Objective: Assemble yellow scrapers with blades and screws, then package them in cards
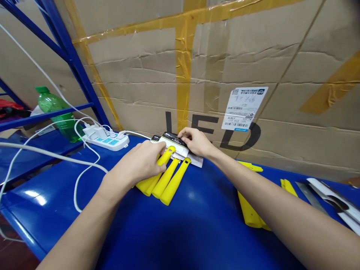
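Observation:
My left hand [146, 159] is curled over a group of yellow tapered plastic handles [176, 183], its thumb and fingers closed round the top end of one with a hang hole. Several handles lie side by side on the blue surface, partly under that hand. Just behind them sits a small stack of black-and-white printed cardboard sleeves [176, 145]. My right hand [197, 140] pinches the top sleeve at its black right edge; the fingertips are partly hidden. The lower sleeves stick out on both sides of the top one.
A white power strip [108, 140] with plugs and loose cables stands to the left, near a green bottle [57, 112]. More yellow handles [250, 210] and a white sleeve with blades [334, 200] lie right. A large taped carton [146, 82] walls off the back.

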Available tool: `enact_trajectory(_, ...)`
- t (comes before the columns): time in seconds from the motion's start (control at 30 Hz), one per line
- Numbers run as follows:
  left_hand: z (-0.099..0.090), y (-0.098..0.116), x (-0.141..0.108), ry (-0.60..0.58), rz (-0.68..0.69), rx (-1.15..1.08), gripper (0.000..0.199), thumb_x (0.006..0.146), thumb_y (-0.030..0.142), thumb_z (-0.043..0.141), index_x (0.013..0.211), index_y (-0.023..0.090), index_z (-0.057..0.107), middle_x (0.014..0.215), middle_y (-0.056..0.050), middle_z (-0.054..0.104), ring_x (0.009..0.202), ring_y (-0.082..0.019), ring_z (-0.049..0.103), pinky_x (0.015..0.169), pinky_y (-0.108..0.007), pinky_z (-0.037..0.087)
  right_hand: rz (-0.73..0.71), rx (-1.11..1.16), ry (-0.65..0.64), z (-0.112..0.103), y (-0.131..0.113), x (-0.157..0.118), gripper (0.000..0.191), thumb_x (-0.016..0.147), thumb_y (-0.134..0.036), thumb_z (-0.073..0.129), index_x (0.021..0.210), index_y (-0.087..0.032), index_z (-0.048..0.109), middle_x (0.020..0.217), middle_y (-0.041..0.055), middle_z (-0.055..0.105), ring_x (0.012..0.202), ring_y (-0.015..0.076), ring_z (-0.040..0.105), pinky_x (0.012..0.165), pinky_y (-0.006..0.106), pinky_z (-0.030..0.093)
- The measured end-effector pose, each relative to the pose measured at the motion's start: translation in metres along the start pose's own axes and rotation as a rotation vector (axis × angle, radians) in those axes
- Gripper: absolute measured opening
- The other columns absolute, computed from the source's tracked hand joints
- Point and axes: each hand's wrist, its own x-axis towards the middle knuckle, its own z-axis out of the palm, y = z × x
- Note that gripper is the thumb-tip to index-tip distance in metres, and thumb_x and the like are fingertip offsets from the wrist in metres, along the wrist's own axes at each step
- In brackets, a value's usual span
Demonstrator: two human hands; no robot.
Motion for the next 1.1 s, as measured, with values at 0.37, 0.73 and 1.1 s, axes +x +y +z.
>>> enact_trajectory(0.37,0.012,0.018,0.004,0.072,0.132,0.061,0.015,0.088,0.026,0.058,0.101,0.019,0.061,0.108,-0.012,0.063,0.093,-0.028,0.065,0.074,-0.037,0.052,-0.095,-0.041,0.023,-0.001,0.003,-0.025,0.018,0.09,-0.017,0.059,0.103,-0.018,0.071,0.103,0.0065,0.076,0.093,0.0172,0.068,0.083,0.028,0.049)
enact_trajectory(0.73,0.015,0.09,0.011,0.048,0.542,-0.187,0.015,0.098,0.029,0.051,0.099,0.021,0.063,0.097,-0.007,0.067,0.088,-0.023,0.065,0.076,-0.034,0.05,0.003,-0.122,-0.035,-0.116,-0.016,-0.098,0.009,0.089,-0.023,0.06,0.091,-0.02,0.068,0.072,0.0004,0.072,0.066,0.0153,0.063,0.061,0.025,0.045)
enact_trajectory(1.1,0.016,0.189,0.041,-0.117,0.508,-0.13,0.04,0.103,0.036,0.031,0.121,0.024,0.065,0.107,-0.012,0.07,0.095,-0.031,0.07,0.082,-0.043,0.053,0.439,-0.596,-0.137,-0.203,0.015,-0.185,0.011,0.08,-0.016,0.069,0.089,-0.022,0.072,0.077,0.0017,0.077,0.068,0.0182,0.068,0.063,0.027,0.045)
